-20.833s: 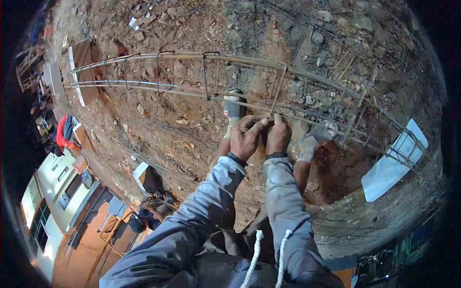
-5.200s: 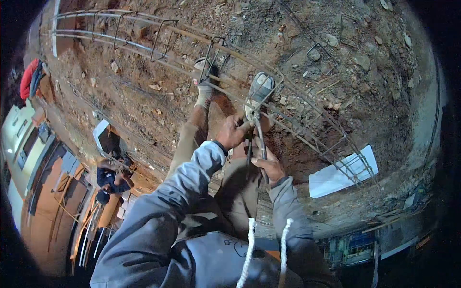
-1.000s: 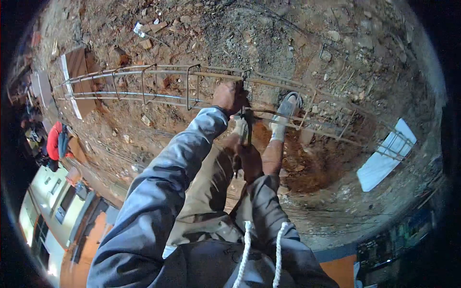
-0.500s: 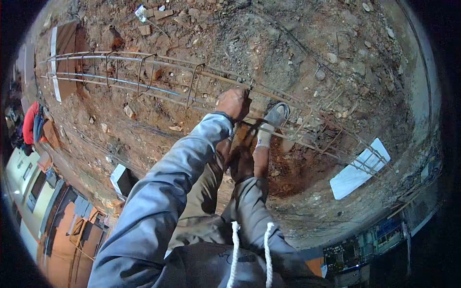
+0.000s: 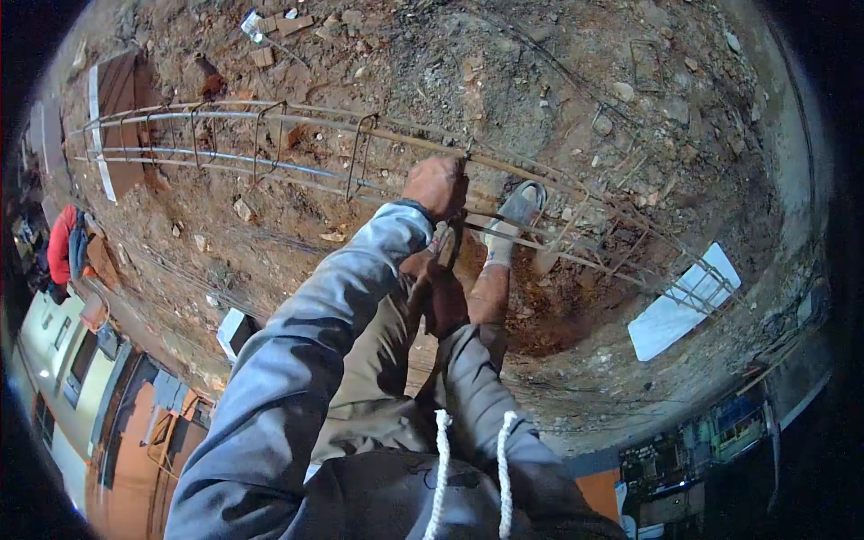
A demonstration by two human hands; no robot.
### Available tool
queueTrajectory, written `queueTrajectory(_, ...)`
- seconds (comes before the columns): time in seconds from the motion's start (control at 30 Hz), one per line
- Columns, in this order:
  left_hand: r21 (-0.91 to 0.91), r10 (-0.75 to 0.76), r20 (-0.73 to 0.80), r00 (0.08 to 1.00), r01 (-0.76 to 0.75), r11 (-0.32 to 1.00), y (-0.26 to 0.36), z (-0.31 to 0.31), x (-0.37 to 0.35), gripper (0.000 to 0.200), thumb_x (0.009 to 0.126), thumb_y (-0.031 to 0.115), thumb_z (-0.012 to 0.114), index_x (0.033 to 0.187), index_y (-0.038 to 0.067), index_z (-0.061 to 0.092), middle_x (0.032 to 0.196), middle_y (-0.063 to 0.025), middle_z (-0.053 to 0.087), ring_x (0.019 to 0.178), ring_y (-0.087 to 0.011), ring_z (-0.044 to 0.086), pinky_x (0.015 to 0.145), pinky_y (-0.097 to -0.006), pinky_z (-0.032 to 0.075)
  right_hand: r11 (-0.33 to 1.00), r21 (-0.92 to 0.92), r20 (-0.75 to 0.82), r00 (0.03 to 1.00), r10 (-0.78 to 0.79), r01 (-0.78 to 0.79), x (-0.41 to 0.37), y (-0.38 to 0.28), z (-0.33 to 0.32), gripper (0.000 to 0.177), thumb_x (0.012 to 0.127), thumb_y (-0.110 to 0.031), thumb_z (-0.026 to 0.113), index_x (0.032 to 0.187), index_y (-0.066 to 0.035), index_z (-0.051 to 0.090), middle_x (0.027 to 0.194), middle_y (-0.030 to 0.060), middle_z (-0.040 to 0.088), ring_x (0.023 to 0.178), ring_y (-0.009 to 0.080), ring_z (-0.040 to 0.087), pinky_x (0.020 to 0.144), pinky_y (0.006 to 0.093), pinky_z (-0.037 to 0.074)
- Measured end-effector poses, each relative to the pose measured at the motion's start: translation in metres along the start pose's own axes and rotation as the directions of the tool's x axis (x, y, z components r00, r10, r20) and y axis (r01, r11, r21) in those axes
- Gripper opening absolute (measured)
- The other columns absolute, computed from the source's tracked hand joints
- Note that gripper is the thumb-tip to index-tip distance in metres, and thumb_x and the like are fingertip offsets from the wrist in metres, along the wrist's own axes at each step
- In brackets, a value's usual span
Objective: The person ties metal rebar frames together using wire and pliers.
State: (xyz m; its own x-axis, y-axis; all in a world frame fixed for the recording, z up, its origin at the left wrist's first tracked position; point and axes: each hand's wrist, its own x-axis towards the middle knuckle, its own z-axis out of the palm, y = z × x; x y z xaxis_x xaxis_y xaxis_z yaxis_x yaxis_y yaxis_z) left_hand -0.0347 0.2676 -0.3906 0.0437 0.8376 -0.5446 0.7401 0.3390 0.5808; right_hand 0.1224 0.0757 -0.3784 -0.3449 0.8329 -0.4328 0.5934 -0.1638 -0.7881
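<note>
A long rebar cage (image 5: pixel 405 138) of thin bars and square stirrups crosses in front of me above the dirt. My left hand (image 5: pixel 436 187) is closed in a fist at the middle of the cage, around a dark stirrup (image 5: pixel 467 151) whose top corner shows just above the knuckles. Lower down, my right hand (image 5: pixel 443 301) is closed in shadow beneath the lower bars. A dark, slim metal piece (image 5: pixel 456 241) rises from its fingers toward the left fist; I cannot tell its kind. My shoe (image 5: pixel 520 209) is planted under the cage.
A white board (image 5: pixel 684 306) lies under the cage's right end and a brown panel (image 5: pixel 121 126) under its left end. A loose stirrup (image 5: pixel 645 65) and rubble lie beyond. A person in red (image 5: pixel 63 245) is at far left, near a white block (image 5: pixel 236 333).
My right hand has come up closer to the left one, and the dark metal piece shows more plainly between them. The left fist stays at the same stirrup. The view has shifted slightly.
</note>
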Motion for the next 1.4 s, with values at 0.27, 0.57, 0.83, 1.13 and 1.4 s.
queueTrajectory(0.27,0.039,0.004,-0.058,0.998,-0.002,0.999,0.004,-0.003,-0.012,0.023,0.075,0.025,0.058,0.079,0.002,0.059,0.068,-0.022,0.06,0.067,-0.0403,0.06,0.062,-0.0485,0.048,0.961,-0.124,0.309,0.911,0.273,-0.246,0.016,-0.036,-0.061,0.038,0.087,-0.038,0.051,0.086,-0.001,0.058,0.075,0.017,0.059,0.071,0.0332,0.058,0.064,0.0436,0.042)
queueTrajectory(0.57,-0.781,-0.781,-0.006,0.624,0.484,0.393,0.02,0.037,-0.09,0.046,0.084,0.042,0.051,0.08,-0.003,0.06,0.069,-0.0222,0.061,0.068,-0.0387,0.06,0.063,-0.0455,0.044,0.697,-0.655,0.184,0.833,0.521,-0.291,0.104,-0.16,-0.22,0.036,0.079,-0.009,0.052,0.113,-0.003,0.043,0.09,0.0293,0.056,0.086,0.0463,0.055,0.075,0.0486,0.045)
queueTrajectory(0.83,-0.812,-0.738,0.401,0.543,0.583,-0.013,0.019,0.068,-0.073,0.072,0.075,0.063,0.05,0.076,-0.007,0.065,0.07,-0.0173,0.063,0.068,-0.0262,0.06,0.066,-0.038,0.043,0.493,-0.783,0.561,0.772,0.298,0.379,0.261,-0.23,-0.133,0.042,0.076,-0.008,0.052,0.115,-0.002,0.039,0.086,0.0269,0.059,0.082,0.0454,0.057,0.075,0.0512,0.045)
queueTrajectory(1.13,-0.647,-0.664,0.199,0.721,0.605,0.463,0.014,0.096,-0.063,0.042,0.084,0.038,0.049,0.093,-0.001,0.062,0.078,-0.0212,0.064,0.076,-0.0327,0.063,0.077,-0.0405,0.046,0.23,-0.885,0.46,0.681,0.569,0.406,0.276,-0.218,-0.105,0.032,0.076,-0.015,0.053,0.106,-0.003,0.054,0.1,0.0215,0.061,0.096,0.0343,0.059,0.082,0.0422,0.048)
queueTrajectory(1.4,-0.722,-0.769,0.264,0.582,0.648,0.243,0.008,0.18,-0.044,0.04,0.089,0.035,0.042,0.098,0.0,0.058,0.074,-0.015,0.063,0.071,-0.0287,0.063,0.066,-0.0416,0.048,0.223,-0.832,0.535,0.63,0.562,0.508,0.272,-0.191,-0.115,0.041,0.072,-0.01,0.057,0.11,0.001,0.046,0.09,0.0271,0.06,0.089,0.0406,0.058,0.079,0.0476,0.046)
